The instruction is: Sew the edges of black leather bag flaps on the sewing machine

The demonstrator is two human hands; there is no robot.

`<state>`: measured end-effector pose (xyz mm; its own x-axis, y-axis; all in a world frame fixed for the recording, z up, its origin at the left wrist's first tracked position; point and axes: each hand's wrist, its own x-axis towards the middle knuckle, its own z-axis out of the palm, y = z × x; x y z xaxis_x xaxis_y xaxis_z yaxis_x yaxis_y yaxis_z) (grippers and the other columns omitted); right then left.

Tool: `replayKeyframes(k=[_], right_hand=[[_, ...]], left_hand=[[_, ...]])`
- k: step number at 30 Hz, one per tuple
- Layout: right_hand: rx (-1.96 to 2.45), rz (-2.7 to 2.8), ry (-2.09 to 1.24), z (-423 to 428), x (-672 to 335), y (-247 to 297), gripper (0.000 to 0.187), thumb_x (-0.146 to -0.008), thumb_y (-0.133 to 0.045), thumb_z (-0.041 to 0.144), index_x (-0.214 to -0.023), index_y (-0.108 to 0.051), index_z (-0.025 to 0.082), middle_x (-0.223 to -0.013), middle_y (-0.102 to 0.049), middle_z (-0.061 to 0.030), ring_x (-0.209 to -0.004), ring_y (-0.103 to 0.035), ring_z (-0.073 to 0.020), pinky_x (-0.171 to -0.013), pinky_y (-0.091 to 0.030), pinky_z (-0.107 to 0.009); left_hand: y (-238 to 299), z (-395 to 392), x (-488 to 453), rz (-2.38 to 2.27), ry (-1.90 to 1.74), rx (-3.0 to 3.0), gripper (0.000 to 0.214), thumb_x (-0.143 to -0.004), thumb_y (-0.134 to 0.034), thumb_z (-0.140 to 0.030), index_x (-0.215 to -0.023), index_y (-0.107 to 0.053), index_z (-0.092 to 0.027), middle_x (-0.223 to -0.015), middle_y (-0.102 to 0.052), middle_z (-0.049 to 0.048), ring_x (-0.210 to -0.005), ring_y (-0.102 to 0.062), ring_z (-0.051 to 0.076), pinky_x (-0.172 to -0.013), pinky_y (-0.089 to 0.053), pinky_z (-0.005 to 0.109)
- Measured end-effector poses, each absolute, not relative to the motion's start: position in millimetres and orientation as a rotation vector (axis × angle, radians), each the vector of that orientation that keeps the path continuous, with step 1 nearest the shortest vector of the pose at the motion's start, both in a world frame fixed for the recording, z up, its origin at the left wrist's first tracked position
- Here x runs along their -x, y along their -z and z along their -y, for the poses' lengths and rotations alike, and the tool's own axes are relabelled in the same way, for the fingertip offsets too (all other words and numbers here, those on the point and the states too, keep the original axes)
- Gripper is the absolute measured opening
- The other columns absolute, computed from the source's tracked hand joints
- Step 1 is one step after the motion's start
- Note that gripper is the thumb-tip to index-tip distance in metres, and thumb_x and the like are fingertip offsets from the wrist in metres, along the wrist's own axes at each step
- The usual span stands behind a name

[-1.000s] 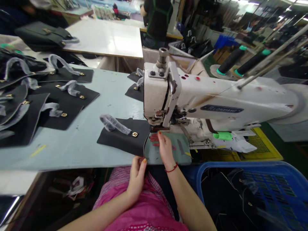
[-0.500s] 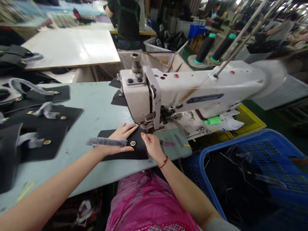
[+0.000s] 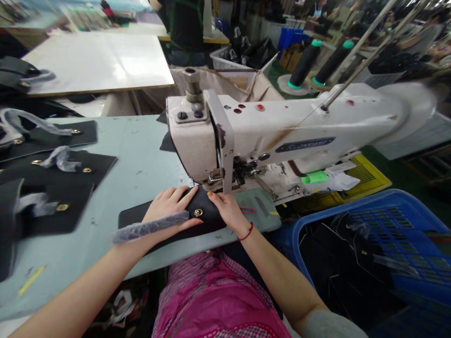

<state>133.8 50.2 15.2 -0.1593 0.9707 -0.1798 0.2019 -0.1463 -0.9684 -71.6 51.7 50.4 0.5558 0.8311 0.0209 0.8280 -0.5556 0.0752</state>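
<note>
A black leather-like panel (image 3: 211, 217) lies on the table under the head of a white sewing machine (image 3: 192, 145). It bears a gold metal fitting (image 3: 198, 212) and a handle wrapped in clear plastic (image 3: 148, 228). My left hand (image 3: 167, 206) rests flat on the panel, fingers apart and pointing toward the needle area; the wrapped handle crosses over its wrist. At the panel's right edge, my right hand (image 3: 228, 211) grips the material between thumb and curled fingers. The needle itself is hidden by the machine head.
More black panels with wrapped handles (image 3: 58, 188) lie on the table at left. A blue basket (image 3: 299, 225) holding black pieces stands at right. Thread spools (image 3: 305, 63) are behind the machine. A person (image 3: 186, 28) stands beyond. Small scissors-like pink tool (image 3: 248, 210) lies right of my hand.
The black panel has turned slightly, its left end now reaching farther left and its right side angled up. Both hands have shifted with it, keeping contact. The camera view has shifted a little.
</note>
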Motion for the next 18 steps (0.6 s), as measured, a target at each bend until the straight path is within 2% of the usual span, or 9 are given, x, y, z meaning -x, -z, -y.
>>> replayKeyframes(k=[7,9,13,18], right_hand=[[1.355,1.632,-1.213,-34,-152,-19,0.049,-0.095,-0.042,0.052,-0.06,-0.036,0.018,-0.059,-0.033,0.0036,-0.057,-0.032,-0.0086,-0.054,-0.022,-0.024],[1.336,1.687,-1.177,-19,-163,-13,0.047,-0.097,-0.042,0.049,-0.062,-0.038,0.018,-0.059,-0.038,0.0033,-0.058,-0.037,-0.009,-0.055,-0.025,-0.024],[1.361,1.719,-1.218,9,-177,6,0.042,-0.098,-0.043,0.046,-0.07,-0.053,0.017,-0.064,-0.057,0.0,-0.061,-0.053,-0.0114,-0.056,-0.032,-0.023],[1.339,1.633,-1.257,19,-174,18,0.043,-0.099,-0.044,0.045,-0.071,-0.062,0.017,-0.07,-0.068,-0.0035,-0.066,-0.062,-0.0144,-0.059,-0.039,-0.023]], left_hand=[[-54,-54,67,-1.536,-0.045,-2.745,0.087,-0.08,-0.044,-0.076,-0.143,-0.046,-0.016,-0.13,-0.055,0.0181,-0.108,-0.053,0.036,-0.093,-0.039,0.045],[-56,-54,66,-1.552,-0.027,-2.758,0.087,-0.081,-0.042,-0.076,-0.143,-0.045,-0.015,-0.129,-0.055,0.0182,-0.107,-0.053,0.035,-0.092,-0.039,0.045],[-61,-52,63,-1.569,0.005,-2.767,0.087,-0.083,-0.039,-0.075,-0.145,-0.042,-0.015,-0.13,-0.055,0.0173,-0.106,-0.052,0.034,-0.092,-0.038,0.043],[-64,-53,63,-1.565,0.031,-2.775,0.085,-0.083,-0.038,-0.075,-0.143,-0.046,-0.015,-0.129,-0.055,0.0181,-0.105,-0.052,0.034,-0.09,-0.037,0.044]])
